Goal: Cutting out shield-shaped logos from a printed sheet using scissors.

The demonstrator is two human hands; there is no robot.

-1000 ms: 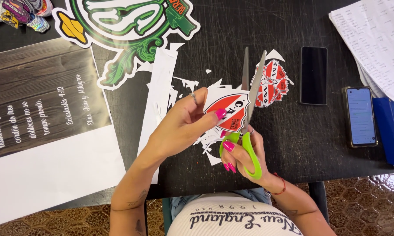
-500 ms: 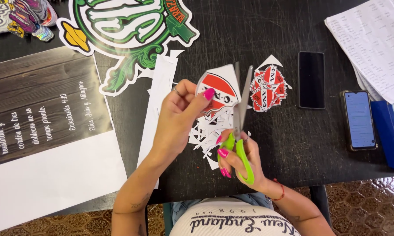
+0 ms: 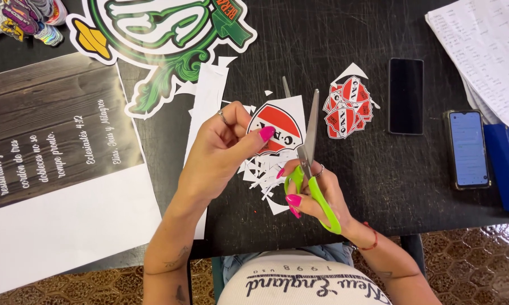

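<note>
Clearly the left hand pinches a red-and-white sticker mid-table, while the right hand grips green scissors, blades apart at its right edge. Any slip could nick the emblem or the thumb, both close by.

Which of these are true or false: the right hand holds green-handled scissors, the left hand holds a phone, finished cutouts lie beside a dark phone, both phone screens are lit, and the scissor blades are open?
1. The right hand holds green-handled scissors. True.
2. The left hand holds a phone. False: it holds a red-and-white shield sticker.
3. A pile of cut-out shields lies beside the dark phone. True.
4. Both phone screens are lit. False: only the lit phone is.
5. The blades are open. True.
</note>
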